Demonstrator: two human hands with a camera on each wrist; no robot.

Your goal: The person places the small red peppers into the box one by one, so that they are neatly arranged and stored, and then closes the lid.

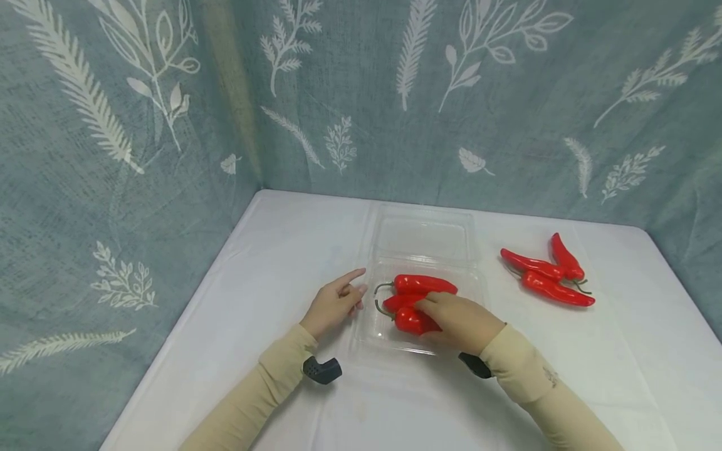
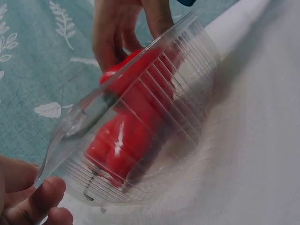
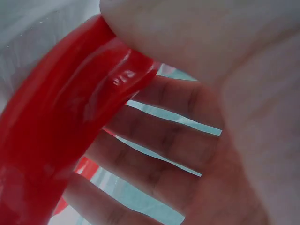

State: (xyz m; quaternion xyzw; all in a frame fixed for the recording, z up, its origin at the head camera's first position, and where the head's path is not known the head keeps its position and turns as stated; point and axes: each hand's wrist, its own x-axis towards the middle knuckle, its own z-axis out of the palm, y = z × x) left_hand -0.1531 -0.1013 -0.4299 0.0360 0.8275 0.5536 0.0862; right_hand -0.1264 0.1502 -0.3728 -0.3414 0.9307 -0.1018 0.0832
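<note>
A clear plastic clamshell container (image 1: 389, 341) lies with its lid folded back, holding three red peppers. The rear pepper (image 1: 423, 284) lies across it, stem to the left, with the middle pepper (image 1: 399, 302) beside it. My right hand (image 1: 465, 319) reaches in from the right and grips the front pepper (image 1: 413, 321). In the right wrist view that pepper (image 3: 65, 112) lies between thumb and fingers. My left hand (image 1: 333, 305) is at the container's left side, where thumb and finger pinch its rim in the left wrist view.
The transparent lid (image 1: 423, 235) lies at the back of the container. Three more red peppers (image 1: 555, 288) lie in a loose cluster on the right of the white table (image 1: 609, 388). A patterned blue-green curtain (image 1: 395, 150) hangs behind and at the left.
</note>
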